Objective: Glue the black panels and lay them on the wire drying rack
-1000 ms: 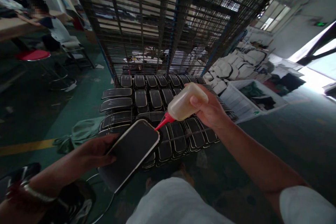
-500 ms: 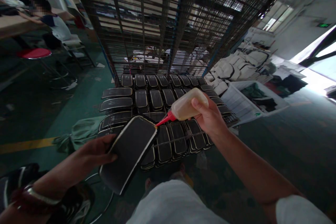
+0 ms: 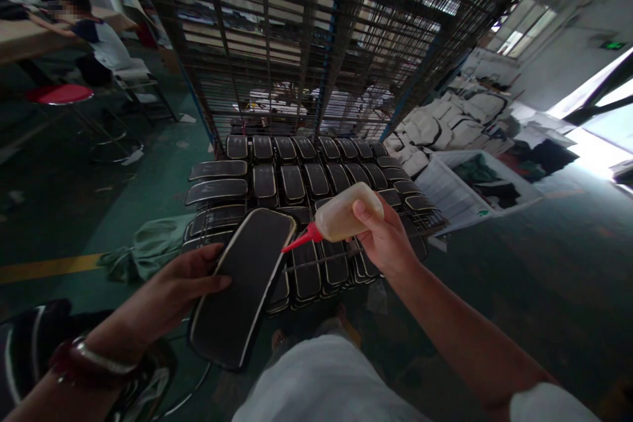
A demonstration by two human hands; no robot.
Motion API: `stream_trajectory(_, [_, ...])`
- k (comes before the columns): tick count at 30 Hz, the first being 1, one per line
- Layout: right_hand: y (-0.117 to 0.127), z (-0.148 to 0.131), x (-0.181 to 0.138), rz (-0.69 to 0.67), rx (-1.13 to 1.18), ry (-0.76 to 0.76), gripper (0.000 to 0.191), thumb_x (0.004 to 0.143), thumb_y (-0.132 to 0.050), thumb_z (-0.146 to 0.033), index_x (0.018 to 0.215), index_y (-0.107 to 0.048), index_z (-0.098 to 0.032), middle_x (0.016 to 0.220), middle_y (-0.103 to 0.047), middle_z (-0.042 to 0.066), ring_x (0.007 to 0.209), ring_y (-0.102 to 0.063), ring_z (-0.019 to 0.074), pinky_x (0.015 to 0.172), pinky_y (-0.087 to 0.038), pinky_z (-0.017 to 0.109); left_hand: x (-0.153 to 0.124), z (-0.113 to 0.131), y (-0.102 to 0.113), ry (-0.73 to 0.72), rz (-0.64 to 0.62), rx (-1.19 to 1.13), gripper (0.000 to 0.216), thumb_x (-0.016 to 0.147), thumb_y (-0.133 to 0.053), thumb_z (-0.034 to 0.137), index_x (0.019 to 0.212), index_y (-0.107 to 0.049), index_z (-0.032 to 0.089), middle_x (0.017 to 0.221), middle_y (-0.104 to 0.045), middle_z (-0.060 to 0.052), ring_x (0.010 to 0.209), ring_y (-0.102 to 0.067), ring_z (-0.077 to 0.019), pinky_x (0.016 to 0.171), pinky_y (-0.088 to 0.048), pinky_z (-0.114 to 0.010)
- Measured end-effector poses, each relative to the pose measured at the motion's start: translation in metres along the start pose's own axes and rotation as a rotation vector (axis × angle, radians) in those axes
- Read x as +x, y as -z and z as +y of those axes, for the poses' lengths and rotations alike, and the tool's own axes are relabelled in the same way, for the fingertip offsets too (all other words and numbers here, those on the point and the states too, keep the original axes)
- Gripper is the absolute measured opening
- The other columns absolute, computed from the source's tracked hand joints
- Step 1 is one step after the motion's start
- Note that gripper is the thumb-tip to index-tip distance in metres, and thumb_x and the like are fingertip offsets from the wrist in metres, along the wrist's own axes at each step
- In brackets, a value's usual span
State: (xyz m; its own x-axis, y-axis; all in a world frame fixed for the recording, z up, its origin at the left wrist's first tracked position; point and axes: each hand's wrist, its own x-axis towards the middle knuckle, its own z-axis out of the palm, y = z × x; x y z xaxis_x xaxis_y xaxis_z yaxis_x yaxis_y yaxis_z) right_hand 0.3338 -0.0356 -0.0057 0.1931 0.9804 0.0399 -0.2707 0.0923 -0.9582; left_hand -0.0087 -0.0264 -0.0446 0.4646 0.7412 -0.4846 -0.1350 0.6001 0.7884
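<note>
My left hand (image 3: 190,283) grips a dark, rounded oblong panel (image 3: 247,283) by its left edge, thumb on top. A pale line runs around the panel's rim. In my right hand (image 3: 383,231) is a translucent squeeze bottle (image 3: 346,211) with yellowish contents, tilted down to the left. Its red nozzle (image 3: 299,239) meets the panel's right edge, near the upper corner. Behind and below, many similar dark panels (image 3: 294,181) with pale rims lie in rows on a wire rack.
A tall wire-shelf rack (image 3: 297,33) rises ahead. To the right stand a white bin (image 3: 450,191) and a heap of white pieces (image 3: 445,119). At left are a red stool (image 3: 59,94), a seated person (image 3: 99,39) at a table, and green cloth (image 3: 153,247) on the floor.
The nozzle tip has moved from the panel's upper right corner down along its right edge. The panel has turned slightly more upright in my left hand.
</note>
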Motion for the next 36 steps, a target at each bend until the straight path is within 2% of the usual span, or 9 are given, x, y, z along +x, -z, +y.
stream_trajectory(4, [-0.002, 0.005, -0.012, -0.014, 0.01, -0.028, 0.049, 0.08, -0.096, -0.058, 0.105, -0.07, -0.025, 0.088, -0.07, 0.001, 0.074, -0.068, 0.0211, 0.048, -0.054, 0.027, 0.001, -0.001, -0.007, -0.001, 0.025, -0.057, 0.053, 0.066, -0.105, 0.019, 0.115, -0.084, 0.019, 0.109, -0.092, -0.014, 0.076, -0.087, -0.032, 0.068, -0.074, -0.04])
stream_trajectory(11, [-0.002, 0.011, -0.033, -0.049, -0.015, -0.042, 0.048, 0.083, -0.095, -0.058, 0.113, -0.074, -0.026, 0.092, -0.07, 0.002, 0.076, -0.067, 0.0218, 0.051, -0.055, 0.029, 0.001, -0.003, -0.018, 0.006, 0.079, -0.065, 0.058, 0.071, -0.099, 0.015, 0.124, -0.077, 0.014, 0.103, -0.092, -0.014, 0.072, -0.086, -0.0287, 0.065, -0.074, -0.039])
stream_trajectory(14, [0.0, 0.014, -0.04, -0.06, -0.066, 0.012, 0.047, 0.086, -0.094, -0.057, 0.118, -0.076, -0.027, 0.1, -0.073, 0.003, 0.088, -0.068, 0.0231, 0.07, -0.06, 0.033, 0.001, -0.002, -0.023, 0.006, 0.12, -0.05, 0.053, 0.074, -0.096, 0.013, 0.123, -0.077, 0.012, 0.1, -0.092, -0.014, 0.072, -0.086, -0.0269, 0.065, -0.073, -0.037])
stream_trajectory(17, [0.004, 0.017, -0.046, -0.097, -0.12, 0.038, 0.045, 0.091, -0.091, -0.057, 0.124, -0.076, -0.029, 0.106, -0.074, 0.004, 0.098, -0.07, 0.0256, 0.091, -0.059, 0.039, 0.002, -0.001, -0.026, 0.004, 0.139, -0.036, 0.051, 0.077, -0.092, 0.012, 0.125, -0.077, 0.011, 0.102, -0.092, -0.015, 0.072, -0.085, -0.0256, 0.065, -0.073, -0.036])
stream_trajectory(20, [0.006, 0.019, -0.052, -0.117, -0.159, 0.023, 0.051, 0.091, -0.091, -0.059, 0.131, -0.073, -0.032, 0.111, -0.075, 0.005, 0.105, -0.072, 0.0293, 0.097, -0.059, 0.045, 0.004, 0.0, -0.028, 0.019, 0.161, -0.051, 0.052, 0.077, -0.088, 0.009, 0.128, -0.076, 0.011, 0.098, -0.092, -0.014, 0.07, -0.085, -0.0266, 0.064, -0.073, -0.037])
stream_trajectory(23, [0.006, 0.017, -0.059, -0.184, -0.124, 0.012, 0.055, 0.092, -0.091, -0.057, 0.137, -0.069, -0.034, 0.117, -0.079, 0.007, 0.11, -0.075, 0.0321, 0.102, -0.06, 0.051, 0.006, 0.001, -0.028, 0.019, 0.187, -0.081, 0.044, 0.079, -0.085, 0.007, 0.123, -0.078, 0.01, 0.091, -0.091, -0.012, 0.068, -0.084, -0.0256, 0.063, -0.072, -0.036])
stream_trajectory(27, [0.001, 0.008, -0.069, -0.265, -0.103, -0.004, 0.057, 0.09, -0.093, -0.054, 0.136, -0.066, -0.035, 0.122, -0.08, 0.01, 0.115, -0.077, 0.0356, 0.105, -0.06, 0.057, 0.007, 0.003, -0.029, -0.011, 0.282, -0.095, 0.025, 0.084, -0.08, 0.002, 0.107, -0.079, 0.011, 0.083, -0.089, -0.008, 0.064, -0.081, -0.0203, 0.062, -0.07, -0.029])
stream_trajectory(30, [-0.003, 0.001, -0.075, -0.281, -0.143, -0.026, 0.062, 0.086, -0.096, -0.058, 0.134, -0.065, -0.033, 0.12, -0.08, 0.012, 0.118, -0.076, 0.0389, 0.105, -0.061, 0.061, 0.007, 0.005, -0.029, -0.031, 0.358, -0.146, 0.021, 0.085, -0.077, -0.004, 0.097, -0.077, 0.014, 0.076, -0.086, -0.003, 0.062, -0.081, -0.0183, 0.061, -0.068, -0.026])
stream_trajectory(36, [-0.004, 0.007, -0.077, -0.318, -0.114, -0.002, 0.059, 0.092, -0.093, -0.057, 0.137, -0.062, -0.034, 0.128, -0.081, 0.012, 0.117, -0.079, 0.0364, 0.103, -0.062, 0.058, 0.004, 0.007, -0.026, -0.045, 0.384, -0.184, 0.02, 0.086, -0.077, -0.005, 0.096, -0.077, 0.012, 0.075, -0.087, -0.004, 0.061, -0.082, -0.0203, 0.059, -0.069, -0.027])
